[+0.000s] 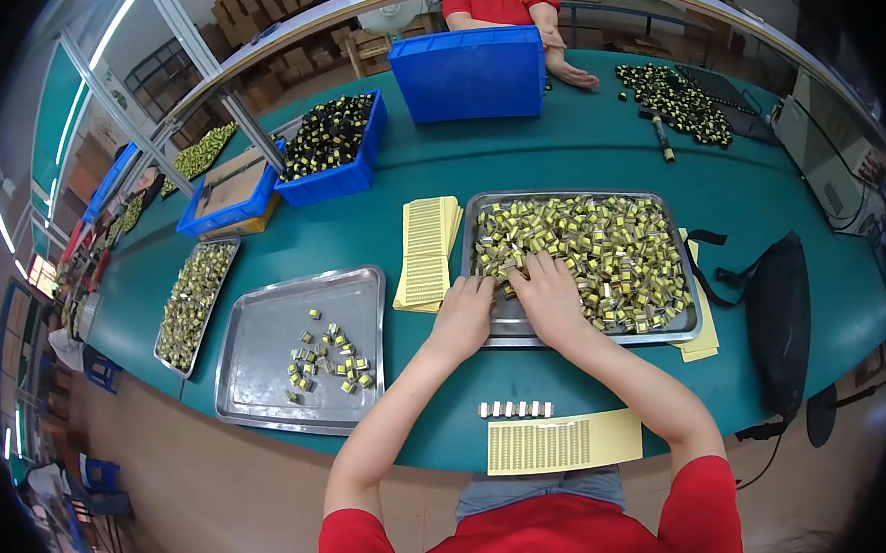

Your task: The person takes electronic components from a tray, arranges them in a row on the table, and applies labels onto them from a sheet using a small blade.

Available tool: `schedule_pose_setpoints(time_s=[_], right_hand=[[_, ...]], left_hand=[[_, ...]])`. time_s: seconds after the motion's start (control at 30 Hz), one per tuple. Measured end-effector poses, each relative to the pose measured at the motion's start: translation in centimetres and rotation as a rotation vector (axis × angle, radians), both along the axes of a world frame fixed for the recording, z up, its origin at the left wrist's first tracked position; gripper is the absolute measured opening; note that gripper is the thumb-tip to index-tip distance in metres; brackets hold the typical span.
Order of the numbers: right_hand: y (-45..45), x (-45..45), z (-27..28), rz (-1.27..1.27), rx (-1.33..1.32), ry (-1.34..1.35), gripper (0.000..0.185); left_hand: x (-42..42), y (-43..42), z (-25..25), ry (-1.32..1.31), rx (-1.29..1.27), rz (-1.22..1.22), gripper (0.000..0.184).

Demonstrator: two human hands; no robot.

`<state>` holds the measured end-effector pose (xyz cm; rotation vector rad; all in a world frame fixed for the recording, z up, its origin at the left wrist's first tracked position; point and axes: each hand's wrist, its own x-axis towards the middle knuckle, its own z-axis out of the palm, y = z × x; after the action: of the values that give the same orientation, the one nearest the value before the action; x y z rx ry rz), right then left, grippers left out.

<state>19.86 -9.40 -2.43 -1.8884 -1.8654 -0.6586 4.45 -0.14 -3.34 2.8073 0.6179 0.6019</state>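
Observation:
A metal tray (pixel 507 330) holds a heap of small yellow-and-silver transformers (pixel 587 254). At its left side is my left hand (pixel 463 318), fingers bent and close together over the rim; their tips and anything in them are hidden. My right hand (pixel 550 299) reaches over the near rim, its fingers apart and touching the transformers at the heap's left edge. Close to my body, a short row of similar parts (pixel 515 410) lies side by side, silver faces up. Just below that row is a yellow sheet printed with small labels (pixel 542 446).
A second metal tray (pixel 258 371) has scattered transformers; a narrower full tray (pixel 196 304) stands farther left. Label sheets (pixel 425 252) lie between trays. Blue bins (pixel 330 187) (pixel 468 75) stand behind. A black bag (pixel 778 319) lies right. Across the table is a person in red (pixel 501 8).

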Motion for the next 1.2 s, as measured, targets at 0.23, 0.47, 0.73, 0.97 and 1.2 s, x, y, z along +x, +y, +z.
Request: schedule_pose_setpoints(time_s=[0.23, 0.47, 0.73, 0.97, 1.2], right_hand=[[-0.4, 0.5, 0.4, 0.069, -0.072, 0.046, 0.026], [-0.4, 1.2, 0.2, 0.117, -0.053, -0.038, 0.022], [-0.9, 2.1, 0.6, 0.196, -0.09, 0.378, 0.014], [-4.5, 1.7, 4.0, 0.2, -0.325, 1.09, 0.018], [-11.0, 0.7, 3.9, 0.231, -0.414, 1.634, 0.022]], left_hand=[[-3.6, -2.8, 4.5, -0.329, -1.582, -0.158, 0.043], [-5.4, -5.3, 5.6, -0.445, -1.773, -0.207, 0.046], [-5.9, -7.1, 3.4, -0.456, -1.653, -0.086, 0.03], [-5.6, -8.6, 4.9, -0.405, -1.647, 0.006, 0.034], [-4.8, -11.2, 4.6, -0.388, -1.494, -0.028, 0.036]])
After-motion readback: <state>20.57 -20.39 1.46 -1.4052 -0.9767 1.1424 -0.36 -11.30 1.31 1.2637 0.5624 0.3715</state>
